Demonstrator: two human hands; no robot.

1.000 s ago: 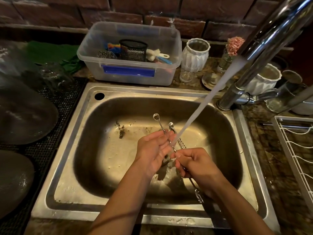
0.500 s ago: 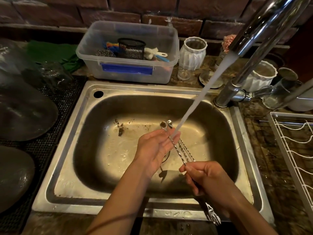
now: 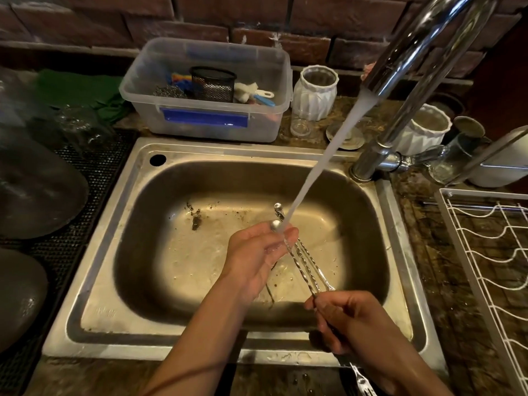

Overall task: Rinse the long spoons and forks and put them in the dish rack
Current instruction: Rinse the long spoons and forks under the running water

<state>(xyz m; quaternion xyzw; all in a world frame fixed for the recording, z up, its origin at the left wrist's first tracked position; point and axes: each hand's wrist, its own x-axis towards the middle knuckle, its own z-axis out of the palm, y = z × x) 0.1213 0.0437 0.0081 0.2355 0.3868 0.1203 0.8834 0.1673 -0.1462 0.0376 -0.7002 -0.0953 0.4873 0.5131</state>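
Observation:
Over the steel sink [image 3: 120, 224] I hold a bundle of long twisted-stem spoons and forks [image 3: 303, 267]. My right hand [image 3: 345, 321] grips the bundle at its lower part, and a fork end [image 3: 361, 384] sticks out below the wrist. My left hand [image 3: 257, 252] cups the upper stems, fingers loosely curled around them, with ball-shaped tips showing above the fingers. Water [image 3: 323, 158] streams from the tap [image 3: 414, 61] onto the stems at my left fingertips. The white wire dish rack [image 3: 485, 267] stands at the right of the sink.
A clear plastic tub [image 3: 205, 121] with scrubbers and a mesh cup stands behind the sink. White ribbed jars [image 3: 314, 92] and glasses stand by the tap base. Dark plates [image 3: 37, 190] lie on a black mat at the left. Debris specks dot the sink floor.
My right hand has pulled the bundle back toward me and to the right. The stems slid through my left hand, so less of them sticks out above the left fingers.

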